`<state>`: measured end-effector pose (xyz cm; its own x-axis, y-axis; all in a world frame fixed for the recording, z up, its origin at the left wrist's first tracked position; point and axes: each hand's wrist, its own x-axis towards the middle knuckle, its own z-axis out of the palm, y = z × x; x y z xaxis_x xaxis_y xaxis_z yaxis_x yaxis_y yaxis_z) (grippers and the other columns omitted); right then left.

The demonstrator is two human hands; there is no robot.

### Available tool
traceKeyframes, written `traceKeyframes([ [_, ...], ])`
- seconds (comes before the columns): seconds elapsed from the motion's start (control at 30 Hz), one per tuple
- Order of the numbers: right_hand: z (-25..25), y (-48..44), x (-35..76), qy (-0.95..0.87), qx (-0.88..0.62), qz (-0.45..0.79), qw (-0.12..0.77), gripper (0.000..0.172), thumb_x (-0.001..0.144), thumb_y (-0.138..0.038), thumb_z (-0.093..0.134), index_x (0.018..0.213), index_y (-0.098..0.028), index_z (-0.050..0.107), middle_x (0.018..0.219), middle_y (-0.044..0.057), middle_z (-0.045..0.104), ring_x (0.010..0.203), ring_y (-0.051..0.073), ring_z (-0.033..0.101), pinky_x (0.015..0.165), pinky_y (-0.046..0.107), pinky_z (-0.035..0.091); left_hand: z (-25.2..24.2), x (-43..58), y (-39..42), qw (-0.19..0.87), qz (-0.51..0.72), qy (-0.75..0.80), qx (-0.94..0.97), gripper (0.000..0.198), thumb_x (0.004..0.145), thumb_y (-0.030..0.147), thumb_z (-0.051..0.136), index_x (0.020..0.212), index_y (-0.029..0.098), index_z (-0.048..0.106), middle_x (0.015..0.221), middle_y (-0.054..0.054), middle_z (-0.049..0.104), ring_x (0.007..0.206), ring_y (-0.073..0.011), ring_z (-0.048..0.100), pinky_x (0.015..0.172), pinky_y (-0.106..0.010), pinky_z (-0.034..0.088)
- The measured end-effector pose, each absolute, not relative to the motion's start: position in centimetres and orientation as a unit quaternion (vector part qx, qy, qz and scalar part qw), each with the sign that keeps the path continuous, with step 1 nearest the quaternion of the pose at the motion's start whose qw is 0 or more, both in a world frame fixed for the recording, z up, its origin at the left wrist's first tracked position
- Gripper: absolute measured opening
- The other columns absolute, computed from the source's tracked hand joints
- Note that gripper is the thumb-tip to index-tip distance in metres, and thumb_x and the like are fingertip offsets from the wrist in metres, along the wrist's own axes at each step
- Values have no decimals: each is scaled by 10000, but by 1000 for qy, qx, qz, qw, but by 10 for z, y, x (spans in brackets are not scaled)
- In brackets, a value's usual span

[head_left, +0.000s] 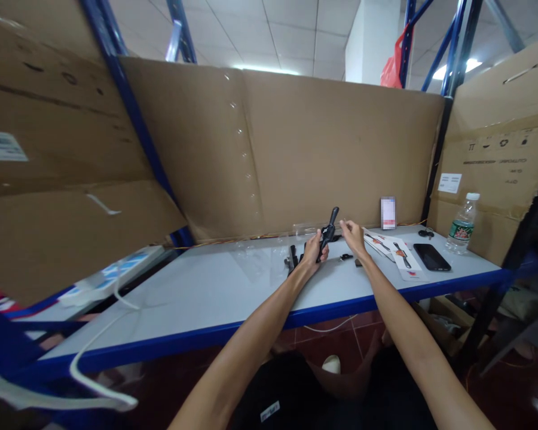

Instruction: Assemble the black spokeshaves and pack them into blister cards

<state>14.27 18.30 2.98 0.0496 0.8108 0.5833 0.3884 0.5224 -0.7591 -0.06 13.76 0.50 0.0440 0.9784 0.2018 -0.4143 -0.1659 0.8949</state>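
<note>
My left hand is wrapped round a black hand tool shaped like a spokeshave, tilted so that one rounded handle points up and away. Just right of the tool, my right hand has its thumb and fingers pinched together. Anything between those fingertips is too small to make out. Beside my left hand lie more black tool parts, partly on clear plastic wrapping. A small black piece rests on the tabletop below my right hand.
Printed cards picturing a tool lie on the grey table, right of my hands. Farther right are a black phone, keys and a water bottle. A lit phone leans against the cardboard wall. A white cable hangs at left.
</note>
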Motion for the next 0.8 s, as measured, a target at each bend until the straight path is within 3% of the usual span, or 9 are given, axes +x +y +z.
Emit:
traceKeyframes([
  [0.13, 26, 184, 133, -668, -409, 333, 525, 490, 886, -644, 465, 813, -188, 626, 675, 19, 636, 479, 124, 533, 420, 216, 352, 8, -3, 136, 557, 614, 305, 469, 440, 913, 634, 558, 893, 197, 507, 444, 103, 398, 292, -56, 309, 343, -166, 202],
  [0.23, 25, 186, 129, -670, -385, 354, 527, 481, 841, -660, 518, 744, -193, 585, 596, -3, 589, 428, 109, 505, 384, 204, 327, 7, -2, 135, 553, 599, 315, 486, 445, 904, 632, 572, 868, 193, 515, 443, 93, 415, 291, -58, 319, 342, -174, 206],
  [0.37, 23, 190, 128, -677, -380, 319, 543, 454, 829, -626, 544, 655, -207, 532, 490, -33, 511, 410, 109, 468, 406, 209, 347, 5, 0, 137, 544, 589, 322, 503, 432, 908, 623, 568, 874, 193, 531, 438, 81, 426, 299, -71, 328, 340, -185, 220],
  [0.5, 21, 191, 131, -687, -379, 273, 557, 418, 847, -582, 521, 645, -215, 516, 522, -23, 540, 469, 131, 527, 456, 220, 393, 3, 0, 141, 580, 563, 322, 492, 451, 878, 648, 595, 893, 206, 506, 481, 73, 454, 353, -80, 376, 375, -180, 283],
  [0.7, 16, 189, 129, -711, -389, 188, 554, 379, 870, -520, 473, 630, -227, 493, 573, -1, 581, 575, 163, 577, 533, 234, 416, 1, -4, 144, 644, 496, 359, 459, 562, 885, 765, 443, 829, 207, 476, 474, 115, 283, 345, -51, 184, 370, -165, 106],
  [0.8, 15, 190, 128, -718, -397, 178, 543, 361, 875, -496, 464, 634, -228, 489, 568, -7, 573, 560, 157, 562, 530, 230, 402, 1, -5, 146, 648, 475, 361, 474, 622, 897, 787, 354, 772, 195, 493, 473, 115, 223, 354, -51, 137, 374, -174, 77],
])
